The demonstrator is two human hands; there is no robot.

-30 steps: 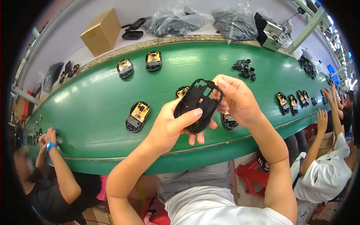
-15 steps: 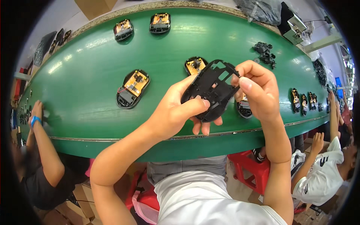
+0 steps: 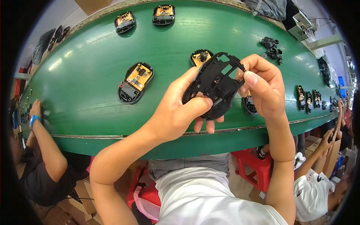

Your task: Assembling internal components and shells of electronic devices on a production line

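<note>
My left hand (image 3: 179, 108) grips a black plastic computer mouse shell (image 3: 204, 84), thumb pressed on its inner face and fingers beneath. The shell is tilted above the green table, its cut-out openings toward the upper right. My right hand (image 3: 265, 86) pinches the shell's upper right edge between thumb and fingers; any small part there is too hidden to make out. Partly behind the shell lies an opened mouse base (image 3: 201, 57) with a tan circuit board. Another mouse base (image 3: 250, 103) is mostly covered by my right hand. To the left rests a third mouse base (image 3: 135, 83).
Two mouse bases (image 3: 125, 22) (image 3: 164, 15) lie at the far side of the green table (image 3: 82, 93). Small black parts (image 3: 272, 48) are heaped at the far right. Several mouse bases (image 3: 309, 99) stand farther right. Co-workers sit on both sides; a red stool (image 3: 253, 168) is below.
My hands and the shell shift slightly right, with the grip unchanged. Things on the table appear a little higher and farther right in view. The right-hand co-worker's arm has moved.
</note>
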